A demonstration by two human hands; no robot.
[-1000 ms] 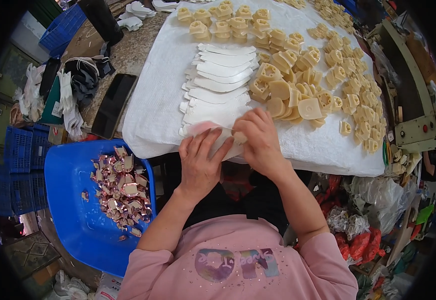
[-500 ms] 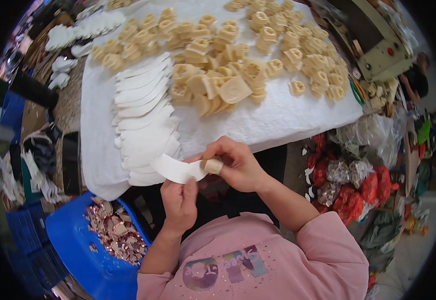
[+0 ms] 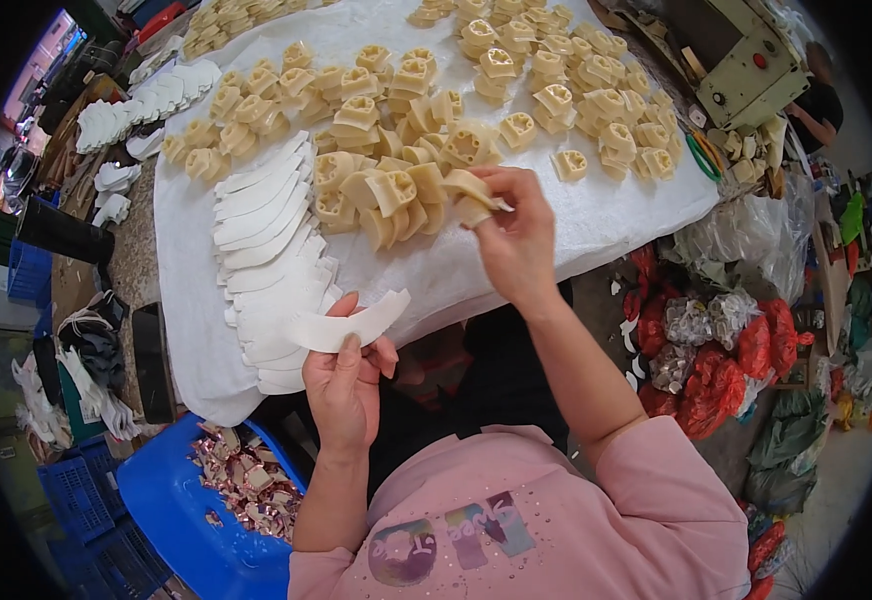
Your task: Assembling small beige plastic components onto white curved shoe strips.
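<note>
Strip [image 3: 381, 313], curved and white, stays pinched in our left hand [image 3: 344, 388] near the white stack [image 3: 261, 245]; our right hand [image 3: 518, 228], moved to the beige heap [image 3: 393, 192], grips a moulding [image 3: 468, 184], leaving both pieces apart.

The head view faces down, near the table [image 3: 611, 215].

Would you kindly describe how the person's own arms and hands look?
The left hand and right hand are ungloved, and no watch or bracelet shows. The forearms are bare too. Short, loose pink sleeves match the pink shirt, which has a multicoloured print on the chest.
</note>
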